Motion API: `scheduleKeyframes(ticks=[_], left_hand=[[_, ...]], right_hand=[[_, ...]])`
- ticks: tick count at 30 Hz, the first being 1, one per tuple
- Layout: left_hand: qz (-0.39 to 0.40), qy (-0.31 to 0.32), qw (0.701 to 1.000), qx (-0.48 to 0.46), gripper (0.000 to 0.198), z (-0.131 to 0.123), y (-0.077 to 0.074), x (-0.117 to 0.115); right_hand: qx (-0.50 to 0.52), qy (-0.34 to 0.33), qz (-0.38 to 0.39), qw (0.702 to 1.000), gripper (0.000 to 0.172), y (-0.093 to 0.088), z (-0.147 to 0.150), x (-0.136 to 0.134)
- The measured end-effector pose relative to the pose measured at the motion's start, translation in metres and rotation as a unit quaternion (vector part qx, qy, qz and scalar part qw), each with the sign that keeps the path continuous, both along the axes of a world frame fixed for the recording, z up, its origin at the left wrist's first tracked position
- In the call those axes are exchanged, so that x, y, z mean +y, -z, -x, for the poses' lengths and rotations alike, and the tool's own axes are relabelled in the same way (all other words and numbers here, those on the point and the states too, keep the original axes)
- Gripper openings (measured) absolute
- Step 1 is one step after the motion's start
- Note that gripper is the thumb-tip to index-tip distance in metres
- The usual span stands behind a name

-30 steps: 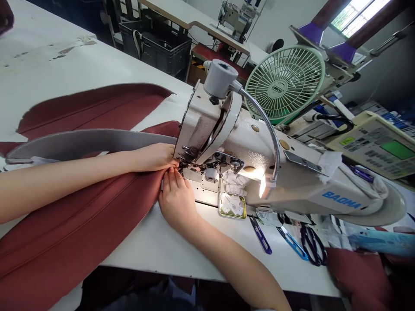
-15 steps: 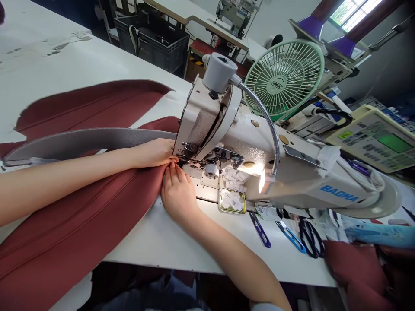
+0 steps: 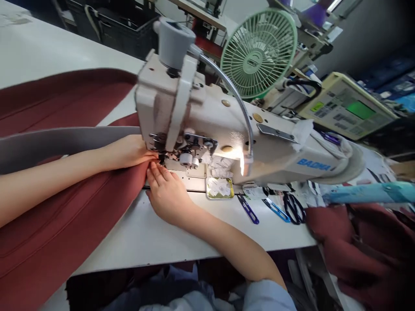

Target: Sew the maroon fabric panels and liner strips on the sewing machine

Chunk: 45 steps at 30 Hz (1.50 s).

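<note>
A long maroon fabric piece (image 3: pixel 74 216), leather-like with stitched lines along it, runs from the lower left up to the needle area of the sewing machine (image 3: pixel 210 116). My left hand (image 3: pixel 129 151) pinches the fabric close beside the presser foot, palm down. Just below and to the right, my right hand (image 3: pixel 167 190) presses on the same fabric's edge, fingers together and fingertips near the foot. Its thumb is mostly hidden. A grey strip (image 3: pixel 74 140) curves behind my left forearm. The machine head and fingers hide the needle point.
Right of my hands lie a small tin (image 3: pixel 219 188), purple thread snips (image 3: pixel 248 209), blue snips (image 3: pixel 277 210) and black scissors (image 3: pixel 294 208). A green fan (image 3: pixel 257 56) and control panel (image 3: pixel 350 106) stand behind the machine. More maroon material (image 3: pixel 343 242) is piled at right.
My view has shifted right and downward, so the machine and hands appear farther left. Both hands stay at the fabric beside the presser foot.
</note>
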<state>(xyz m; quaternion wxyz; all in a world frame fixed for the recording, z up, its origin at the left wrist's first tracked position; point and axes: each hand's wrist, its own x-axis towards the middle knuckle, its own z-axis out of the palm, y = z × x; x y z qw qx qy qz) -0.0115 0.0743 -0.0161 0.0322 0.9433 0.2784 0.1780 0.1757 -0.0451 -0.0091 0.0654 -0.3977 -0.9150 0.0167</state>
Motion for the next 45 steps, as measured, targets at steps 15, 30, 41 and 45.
scheduleKeyframes(ticks=[15, 30, 41, 45], left_hand=[[0.054, 0.029, 0.998, -0.012, 0.039, 0.01, 0.006, -0.006], [0.033, -0.009, 0.999, 0.016, 0.038, 0.034, -0.008, -0.091], [-0.029, 0.002, 0.999, 0.045, 0.029, 0.013, 0.003, -0.099], [-0.033, -0.002, 0.999, 0.03, 0.025, 0.01, 0.006, -0.107]], right_hand=[[0.038, 0.276, -0.082, 0.957, 0.024, -0.014, -0.152, -0.02], [-0.099, 0.274, -0.078, 0.953, 0.021, -0.015, -0.146, 0.015], [-0.048, 0.169, -0.178, 0.968, 0.019, -0.014, -0.097, -0.008], [-0.093, 0.137, -0.125, 0.978, 0.016, -0.003, -0.056, 0.004]])
